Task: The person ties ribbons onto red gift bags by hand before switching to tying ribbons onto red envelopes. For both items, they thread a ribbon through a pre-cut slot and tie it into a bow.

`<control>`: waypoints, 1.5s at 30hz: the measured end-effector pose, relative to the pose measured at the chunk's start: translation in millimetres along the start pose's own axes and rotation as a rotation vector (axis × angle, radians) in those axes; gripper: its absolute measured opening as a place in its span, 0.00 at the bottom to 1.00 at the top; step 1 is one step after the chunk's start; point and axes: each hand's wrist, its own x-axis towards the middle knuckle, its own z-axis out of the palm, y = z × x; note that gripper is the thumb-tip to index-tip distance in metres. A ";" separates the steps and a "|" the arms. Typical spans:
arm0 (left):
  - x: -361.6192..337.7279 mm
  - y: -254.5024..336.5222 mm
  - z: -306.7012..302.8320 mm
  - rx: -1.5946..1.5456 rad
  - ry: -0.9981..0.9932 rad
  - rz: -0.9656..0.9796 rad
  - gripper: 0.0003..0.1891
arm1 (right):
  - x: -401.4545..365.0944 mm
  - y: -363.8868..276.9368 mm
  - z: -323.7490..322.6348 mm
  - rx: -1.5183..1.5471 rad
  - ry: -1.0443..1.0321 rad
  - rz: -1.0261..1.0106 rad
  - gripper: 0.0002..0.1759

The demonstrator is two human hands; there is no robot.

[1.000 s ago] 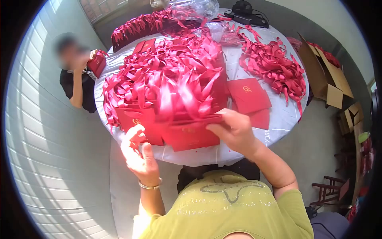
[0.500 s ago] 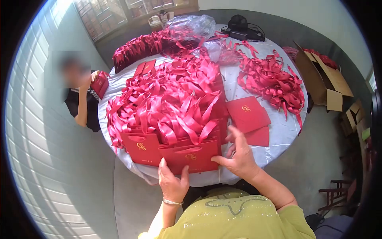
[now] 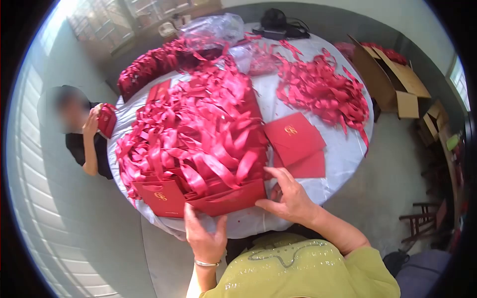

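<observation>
Ribbons of glossy pinkish-red satin (image 3: 198,124) spill over many red paper gift bags (image 3: 257,124), which we see packed close together on a round table with a white cloth (image 3: 343,154). At the near edge of this block we find a wide red paper bag at the front (image 3: 228,199), lying between the two hands. Just left of it stands a red bag with a gold emblem (image 3: 159,198).

We see the left hand (image 3: 204,237), a silver-coloured bracelet (image 3: 206,263) at its wrist, by the front bag's lower left corner; its thumb and fingers are spread apart, though we cannot tell how firmly they touch. The right hand (image 3: 290,201) is at the bag's right end, thumb and forefinger parted; we cannot tell whether they press it.

Right of the block we notice flat red rectangles of paper (image 3: 295,134), overlapping, and beyond them a loose heap of red ribbon (image 3: 328,89). On the far left, a co-worker in a dark top (image 3: 77,149) holds up a small red bag (image 3: 107,119).
</observation>
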 end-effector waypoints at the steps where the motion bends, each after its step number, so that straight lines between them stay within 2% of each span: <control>1: 1.7 1.7 -0.5 -0.010 0.043 0.016 0.46 | -0.8 -0.5 -2.0 0.014 0.008 0.039 0.46; 2: 4.2 5.7 -1.8 -0.026 0.082 0.033 0.46 | -0.5 11.4 3.8 -0.026 0.095 -0.080 0.45; 6: 15.5 24.3 -2.7 0.012 0.295 0.310 0.40 | -1.2 9.1 -10.7 0.032 0.089 -0.013 0.42; 7: 16.8 26.3 -2.5 0.000 0.288 0.312 0.40 | -0.1 10.9 -16.9 0.016 0.127 -0.036 0.40; 9: 18.2 31.7 -6.9 -0.054 0.290 0.573 0.36 | 5.5 20.4 -29.9 0.006 0.228 -0.082 0.35; 11: 23.4 42.9 -6.7 -0.170 0.101 0.702 0.27 | 13.7 39.6 -50.2 -0.175 0.296 -0.095 0.35; 12: 31.3 50.7 -1.6 -0.272 -0.020 0.759 0.23 | 18.4 56.9 -62.1 -0.396 0.317 -0.191 0.40; 13: 40.3 65.7 6.4 -0.301 -0.104 0.782 0.15 | 23.7 61.4 -74.3 -0.448 0.238 -0.174 0.43; 15: 53.8 79.6 23.5 -0.320 -0.369 0.888 0.14 | 35.0 71.7 -92.9 -0.549 0.076 -0.148 0.53; 17: 59.5 94.7 45.1 -0.331 -0.401 0.909 0.13 | 46.9 78.2 -99.8 -0.620 0.025 -0.198 0.53; 20: 66.7 106.9 69.7 -0.299 -0.576 0.906 0.15 | 58.2 93.6 -99.0 -0.656 -0.041 -0.268 0.54; 22: 70.8 111.2 82.0 -0.349 -0.550 0.875 0.15 | 61.0 97.5 -100.3 -0.560 -0.075 -0.243 0.53; 23: 72.1 112.8 86.3 -0.385 -0.527 0.831 0.15 | 59.5 98.1 -101.5 -0.556 0.019 -0.364 0.50; 26: 77.2 120.0 93.0 -0.444 -0.400 0.765 0.20 | 40.0 69.4 -114.6 -0.663 0.137 -0.421 0.47; 29: 78.9 117.8 101.1 -0.439 -0.369 0.669 0.26 | 6.9 45.1 -123.6 -0.652 0.018 -0.401 0.45; 30: 79.5 116.9 104.7 -0.421 -0.391 0.652 0.27 | -6.4 39.8 -121.5 -0.641 -0.034 -0.370 0.48; 36: 75.5 105.6 138.3 -0.218 -0.642 0.597 0.22 | -45.3 49.1 -81.7 -0.516 -0.144 -0.392 0.49; 40: 78.4 99.9 142.5 -0.134 -0.595 0.732 0.20 | -38.4 47.2 -87.8 -0.490 -0.135 -0.377 0.49; 42: 75.5 98.7 146.5 -0.064 -0.495 0.739 0.18 | -28.6 45.8 -99.4 -0.395 -0.180 -0.378 0.44; 44: 72.0 92.3 151.7 0.002 -0.468 0.784 0.18 | -15.8 51.5 -111.6 -0.221 -0.108 -0.358 0.36; 45: 70.0 89.9 154.1 0.068 -0.452 0.830 0.18 | -2.5 49.8 -121.9 -0.258 0.018 -0.347 0.27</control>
